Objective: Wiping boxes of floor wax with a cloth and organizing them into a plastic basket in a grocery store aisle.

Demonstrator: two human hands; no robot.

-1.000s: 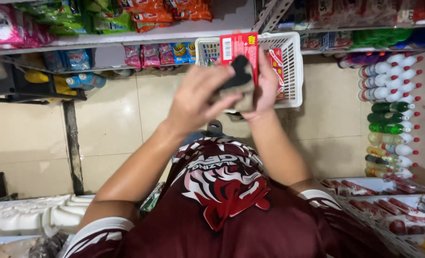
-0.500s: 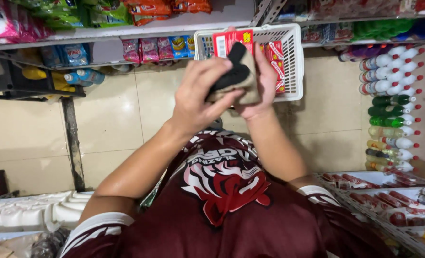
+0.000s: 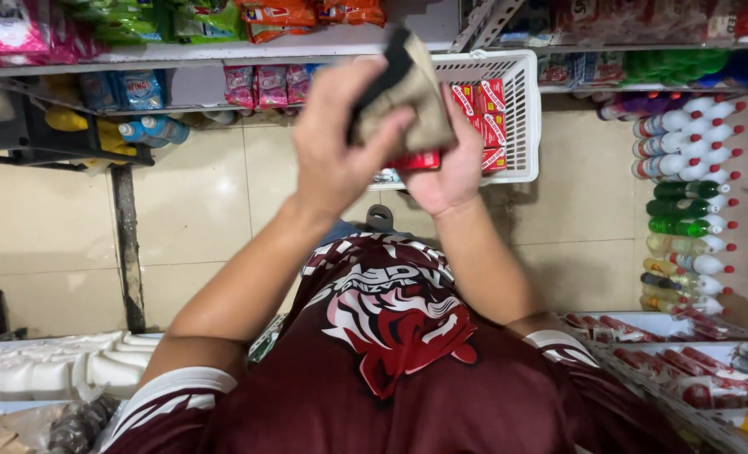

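Both hands have come up closer to the camera than a moment ago, and the cloth pouch (image 3: 407,92) now blocks more of the white basket (image 3: 521,109) behind it. The left hand (image 3: 340,143) is closed around the pouch from the near side, fingers curled over its dark edge. The right hand (image 3: 449,168) is cupped under and behind it, and also seems to pinch a flat red packet (image 3: 416,161) beneath (the grip there is partly hidden). The pouch looks soft and woven, tan with a black strip along the top, bunched rather than flat. The basket is hard plastic lattice, resting on the shelf (image 3: 222,52) edge, with red boxes (image 3: 483,101) stacked inside. Glossy sachets hang in rows above; smooth plastic bottles (image 3: 685,193) in white, green and clear line up at the right, as before. Pale glazed tiles (image 3: 197,202) cover the floor. The maroon jersey (image 3: 391,336) fills the lower view.
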